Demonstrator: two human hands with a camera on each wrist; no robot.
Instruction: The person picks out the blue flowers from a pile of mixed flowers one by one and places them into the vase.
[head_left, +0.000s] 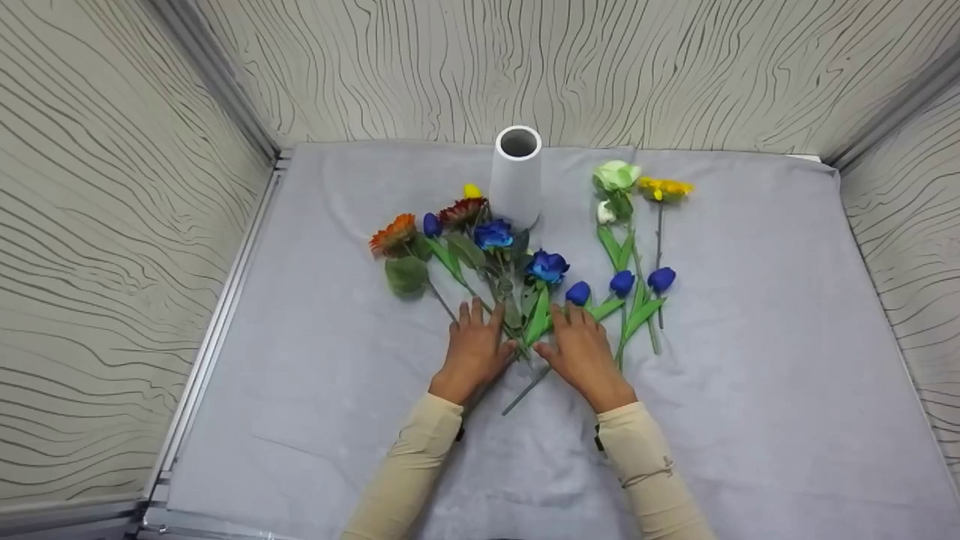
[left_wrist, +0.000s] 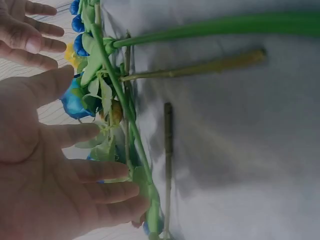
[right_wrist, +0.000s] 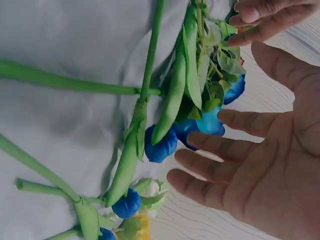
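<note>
My left hand (head_left: 474, 349) spreads its fingers over the lower stems of the left bunch, near a blue tulip (head_left: 433, 225) and an orange flower (head_left: 393, 235). Beside it, thumbs close together, my right hand (head_left: 583, 352) has its fingers extended at the green leaves below a blue tulip (head_left: 577, 293). Neither hand is curled round a stem; both palms show bare in the wrist views. Two blue roses, one of them this rose (head_left: 547, 266), lie just beyond the fingertips. In the right wrist view, a tulip's leaves (right_wrist: 172, 102) lie beyond my fingers.
A tall white vase (head_left: 515, 180) stands behind the flowers, its mouth upward. Dark red (head_left: 463, 212) and yellow (head_left: 471, 191) blooms lie left of it. At right are a whitish-green rose (head_left: 616, 175), a yellow flower (head_left: 664, 188) and more blue tulips (head_left: 661, 280) on grey cloth (head_left: 765, 360). Patterned panels surround the table.
</note>
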